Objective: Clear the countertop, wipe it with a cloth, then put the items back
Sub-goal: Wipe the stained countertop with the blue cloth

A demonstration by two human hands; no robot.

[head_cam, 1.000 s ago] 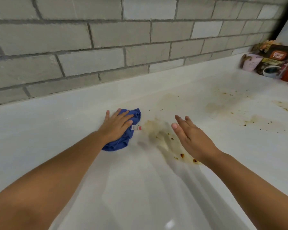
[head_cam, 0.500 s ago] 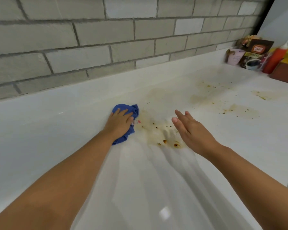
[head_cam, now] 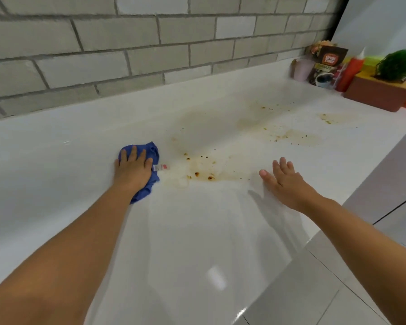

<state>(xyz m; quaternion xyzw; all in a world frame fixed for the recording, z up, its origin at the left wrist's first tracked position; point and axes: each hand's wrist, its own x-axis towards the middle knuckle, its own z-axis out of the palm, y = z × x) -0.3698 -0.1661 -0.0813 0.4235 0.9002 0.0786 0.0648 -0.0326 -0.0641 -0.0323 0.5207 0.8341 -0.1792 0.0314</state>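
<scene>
Left of centre, the left hand (head_cam: 133, 171) presses flat-fingered on the bunched blue cloth (head_cam: 153, 151) on the countertop (head_cam: 56, 148), the right hand (head_cam: 288, 181) spread and empty, and so small a wad may merely smear the adjacent brown stains (head_cam: 202, 172).

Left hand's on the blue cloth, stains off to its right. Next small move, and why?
Probably slide the left hand and the blue cloth under it rightward across the nearest brown stain. The hand presses flat on the cloth, the stain with its dark specks starts right beside the cloth's edge, and the right hand is open beyond it, holding nothing.
</scene>
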